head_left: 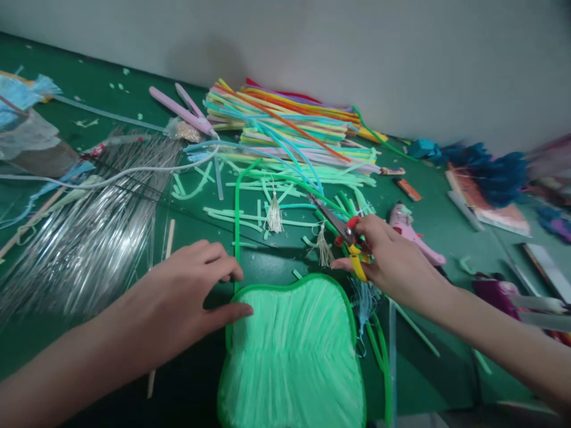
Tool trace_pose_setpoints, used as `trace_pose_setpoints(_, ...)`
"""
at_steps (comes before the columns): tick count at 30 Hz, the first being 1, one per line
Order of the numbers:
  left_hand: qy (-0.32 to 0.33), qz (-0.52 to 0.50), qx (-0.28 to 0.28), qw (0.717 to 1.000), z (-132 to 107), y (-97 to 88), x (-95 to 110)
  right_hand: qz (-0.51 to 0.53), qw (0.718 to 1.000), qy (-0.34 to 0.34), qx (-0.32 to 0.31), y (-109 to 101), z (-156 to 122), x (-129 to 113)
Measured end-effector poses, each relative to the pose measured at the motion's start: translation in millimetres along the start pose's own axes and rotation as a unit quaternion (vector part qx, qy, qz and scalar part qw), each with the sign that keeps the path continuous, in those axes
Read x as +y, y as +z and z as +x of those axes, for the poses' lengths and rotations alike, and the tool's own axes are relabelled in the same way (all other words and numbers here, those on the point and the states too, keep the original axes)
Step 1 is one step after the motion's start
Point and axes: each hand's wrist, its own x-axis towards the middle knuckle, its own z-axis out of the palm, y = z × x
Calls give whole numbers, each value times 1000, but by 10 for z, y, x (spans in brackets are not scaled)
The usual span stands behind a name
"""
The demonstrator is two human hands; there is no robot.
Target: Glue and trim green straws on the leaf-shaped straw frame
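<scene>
A light green fuzzy panel (294, 351) with a wavy outline and a darker green edge lies in front of me. My left hand (190, 297) is at its upper left corner, the thumb at the edge and apart from the bent fingers. Beside those fingers a bright green pipe cleaner (237, 226) rises from the panel, then bends right. My right hand (392, 252) grips scissors (341, 224) with red and yellow handles, above the panel's upper right. Their blades point up and left, close to green stems. Two pale tassels, one on the left (274, 215), lie beyond the panel.
Colourful pipe cleaners (285, 125) are piled near the wall. On the left are a bundle of thin metal wires (102, 220) and a pink hot tool (185, 113) with a white cord. A pink glue gun (413, 235) and dark blue fluffy pieces (502, 175) lie right.
</scene>
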Motion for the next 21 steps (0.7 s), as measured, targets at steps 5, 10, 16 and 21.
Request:
trace_pose_setpoints(5,-17,-16,-28,999,5,139,39,-7,1000,3,-1,46,40,13)
trace_pose_setpoints(10,-3,-6,-30,1000,41,182,61,-27,1000,-14,8,109,63,21)
trace_pose_setpoints(16,19,35,-3,999,63,216,80,-55,998,-23,-9,108,122,-6)
trace_pose_setpoints(21,20,-50,-39,998,92,138,23,-59,997,-9,-40,104,157,-3)
